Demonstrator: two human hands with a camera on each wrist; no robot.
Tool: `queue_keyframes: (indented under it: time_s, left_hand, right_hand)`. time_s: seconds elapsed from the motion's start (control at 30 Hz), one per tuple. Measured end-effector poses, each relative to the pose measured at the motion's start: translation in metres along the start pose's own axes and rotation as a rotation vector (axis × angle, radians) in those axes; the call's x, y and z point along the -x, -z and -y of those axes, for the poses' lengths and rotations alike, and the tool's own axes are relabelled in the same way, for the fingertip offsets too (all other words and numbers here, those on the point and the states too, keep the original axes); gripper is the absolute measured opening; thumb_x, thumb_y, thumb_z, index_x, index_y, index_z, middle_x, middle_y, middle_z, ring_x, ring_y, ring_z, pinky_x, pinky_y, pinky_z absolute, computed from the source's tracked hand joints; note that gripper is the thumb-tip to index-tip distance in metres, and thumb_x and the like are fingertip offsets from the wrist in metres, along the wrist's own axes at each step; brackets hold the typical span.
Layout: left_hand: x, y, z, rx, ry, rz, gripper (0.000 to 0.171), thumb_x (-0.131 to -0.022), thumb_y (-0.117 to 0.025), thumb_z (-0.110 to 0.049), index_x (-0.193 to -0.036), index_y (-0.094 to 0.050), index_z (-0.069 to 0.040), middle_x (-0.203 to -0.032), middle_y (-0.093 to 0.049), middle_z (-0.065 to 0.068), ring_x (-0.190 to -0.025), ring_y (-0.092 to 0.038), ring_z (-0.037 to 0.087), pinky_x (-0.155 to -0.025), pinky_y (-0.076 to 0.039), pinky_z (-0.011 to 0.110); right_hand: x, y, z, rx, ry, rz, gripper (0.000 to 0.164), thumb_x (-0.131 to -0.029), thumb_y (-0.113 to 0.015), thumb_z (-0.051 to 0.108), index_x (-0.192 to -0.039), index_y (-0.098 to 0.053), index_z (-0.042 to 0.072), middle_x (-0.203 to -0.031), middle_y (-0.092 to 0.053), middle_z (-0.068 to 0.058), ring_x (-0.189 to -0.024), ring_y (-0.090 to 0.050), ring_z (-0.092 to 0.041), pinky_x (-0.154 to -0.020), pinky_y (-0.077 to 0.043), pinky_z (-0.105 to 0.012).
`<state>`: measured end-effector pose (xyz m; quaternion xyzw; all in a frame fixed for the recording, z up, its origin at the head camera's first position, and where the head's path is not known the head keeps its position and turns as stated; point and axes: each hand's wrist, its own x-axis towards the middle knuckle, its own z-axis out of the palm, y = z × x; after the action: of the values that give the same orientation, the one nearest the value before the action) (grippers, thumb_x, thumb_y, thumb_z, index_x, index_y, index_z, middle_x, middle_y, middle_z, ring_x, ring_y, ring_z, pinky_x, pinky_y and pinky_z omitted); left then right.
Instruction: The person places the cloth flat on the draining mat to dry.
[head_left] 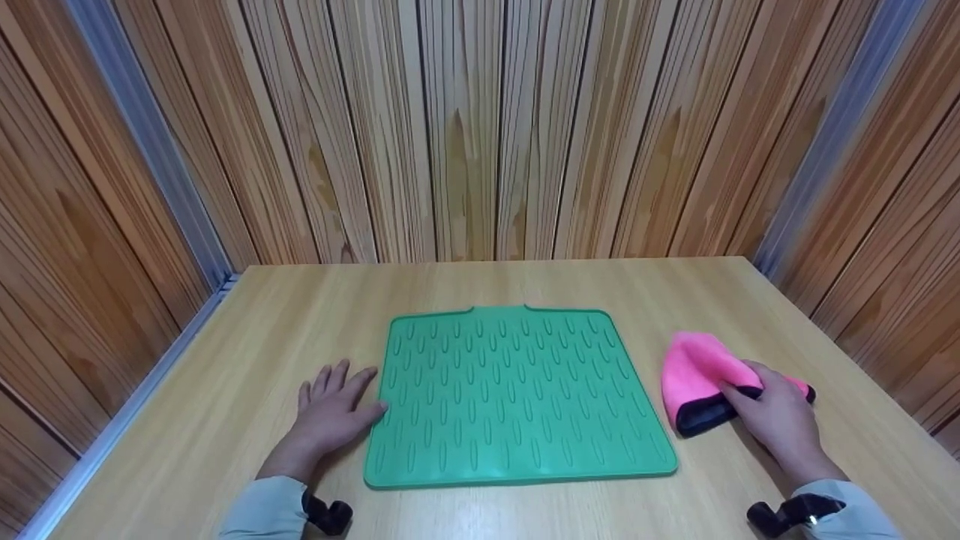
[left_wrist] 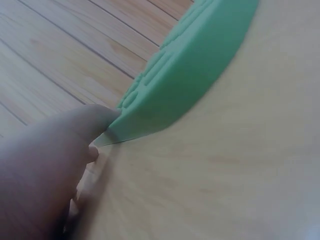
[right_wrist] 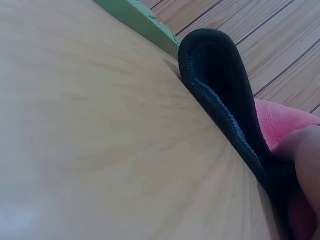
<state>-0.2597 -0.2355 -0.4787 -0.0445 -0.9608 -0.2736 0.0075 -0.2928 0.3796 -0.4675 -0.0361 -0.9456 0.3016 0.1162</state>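
Note:
A green rubbery mat (head_left: 510, 397) with rows of raised oval ridges and a tab at its far edge lies flat on the table. My left hand (head_left: 330, 420) rests on the table left of the mat, fingers spread. Its thumb (left_wrist: 100, 120) touches the mat's side edge. To the right of the mat, my right hand (head_left: 780, 420) grips a soft pink cap-like cloth piece (head_left: 697, 364) by its black band. In the right wrist view the black band (right_wrist: 220, 75) forms an open loop against the table. The fingers beneath the cloth are hidden.
The light wooden table (head_left: 300, 307) ends at a wood-plank wall (head_left: 465, 135) behind it. Further plank panels stand to the left and right, with metal corner posts (head_left: 817, 127). A black strap device (head_left: 330, 516) sits on each wrist.

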Motion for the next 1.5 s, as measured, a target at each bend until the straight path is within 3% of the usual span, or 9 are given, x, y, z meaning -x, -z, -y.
queue_keyframes:
  time_s: [0.27, 0.53, 0.7, 0.83, 0.97, 1.1, 1.23, 1.37, 1.5]
  left_hand:
    - [0.002, 0.001, -0.002, 0.0, 0.004, 0.002, 0.069, -0.098, -0.056, -0.049, -0.156, -0.04, -0.013, -0.165, -0.015, 0.027, -0.15, -0.001, 0.051, -0.114, 0.007, 0.07]
    - [0.0, 0.008, -0.011, 0.04, 0.059, 0.114, 0.066, -0.102, -0.05, -0.041, -0.161, -0.028, -0.021, -0.166, 0.002, 0.027, -0.149, 0.014, 0.051, -0.109, 0.018, 0.071]
    - [0.001, 0.009, -0.029, 0.03, 0.1, 0.149, 0.063, -0.102, -0.048, -0.032, -0.161, -0.03, -0.022, -0.166, 0.002, 0.028, -0.148, 0.016, 0.052, -0.106, 0.019, 0.074]
    - [0.001, 0.009, -0.048, 0.021, 0.142, 0.205, 0.073, -0.097, -0.054, -0.037, -0.162, -0.026, -0.017, -0.165, 0.004, 0.03, -0.148, 0.015, 0.054, -0.105, 0.016, 0.077]
    - [-0.002, 0.01, -0.059, 0.088, 0.215, 0.26, 0.093, -0.089, -0.068, -0.047, -0.162, -0.022, -0.014, -0.165, 0.007, 0.03, -0.147, 0.017, 0.053, -0.104, 0.017, 0.078]
    - [-0.007, 0.007, -0.065, 0.105, 0.287, 0.297, 0.119, -0.074, -0.082, -0.057, -0.163, -0.016, -0.013, -0.164, 0.01, 0.03, -0.148, 0.018, 0.052, -0.102, 0.019, 0.078]
    - [-0.013, -0.002, -0.063, 0.072, 0.31, 0.289, 0.125, -0.07, -0.083, -0.06, -0.164, -0.014, -0.015, -0.165, 0.011, 0.029, -0.148, 0.018, 0.052, -0.101, 0.02, 0.079]
    - [-0.017, -0.009, -0.059, 0.047, 0.307, 0.268, 0.126, -0.067, -0.082, -0.06, -0.164, -0.014, -0.016, -0.165, 0.011, 0.029, -0.148, 0.018, 0.051, -0.101, 0.02, 0.08]
    - [-0.017, -0.012, -0.06, 0.037, 0.306, 0.271, 0.13, -0.065, -0.083, -0.064, -0.164, -0.013, -0.017, -0.165, 0.012, 0.028, -0.148, 0.019, 0.051, -0.101, 0.021, 0.079]
  right_hand:
    - [0.001, 0.001, 0.001, -0.009, 0.017, -0.019, 0.072, -0.096, -0.063, 0.053, -0.141, -0.053, -0.003, -0.133, -0.057, -0.033, -0.125, -0.05, -0.052, -0.099, -0.037, -0.067]
    - [-0.002, 0.0, 0.004, -0.017, 0.018, -0.011, 0.073, -0.096, -0.062, 0.055, -0.14, -0.054, -0.003, -0.13, -0.06, -0.031, -0.121, -0.053, -0.049, -0.097, -0.039, -0.065]
    - [-0.003, -0.002, 0.004, -0.047, -0.005, 0.007, 0.076, -0.096, -0.061, 0.056, -0.143, -0.051, -0.003, -0.136, -0.056, -0.031, -0.126, -0.05, -0.05, -0.101, -0.036, -0.067]
    - [-0.002, -0.003, 0.002, -0.049, -0.023, 0.012, 0.078, -0.096, -0.061, 0.056, -0.144, -0.049, -0.004, -0.138, -0.054, -0.032, -0.127, -0.048, -0.051, -0.102, -0.035, -0.068]
    - [0.0, -0.003, -0.001, -0.044, -0.04, 0.018, 0.079, -0.096, -0.06, 0.057, -0.144, -0.049, -0.004, -0.137, -0.055, -0.033, -0.125, -0.049, -0.051, -0.101, -0.036, -0.067]
    - [-0.001, -0.004, -0.001, -0.044, -0.052, 0.009, 0.081, -0.095, -0.06, 0.059, -0.144, -0.049, -0.004, -0.137, -0.055, -0.033, -0.125, -0.049, -0.051, -0.101, -0.036, -0.066]
    - [-0.002, -0.004, 0.001, -0.034, -0.04, -0.029, 0.075, -0.095, -0.062, 0.056, -0.14, -0.053, -0.004, -0.132, -0.059, -0.031, -0.122, -0.053, -0.05, -0.098, -0.04, -0.063]
    - [-0.002, 0.0, 0.006, -0.026, -0.041, -0.068, 0.068, -0.095, -0.064, 0.053, -0.134, -0.058, -0.002, -0.12, -0.066, -0.027, -0.106, -0.06, -0.044, -0.085, -0.045, -0.05]
    - [-0.003, 0.01, 0.015, -0.057, -0.064, -0.075, 0.064, -0.095, -0.062, 0.056, -0.13, -0.06, 0.003, -0.108, -0.067, -0.019, -0.093, -0.056, -0.032, -0.074, -0.039, -0.036]
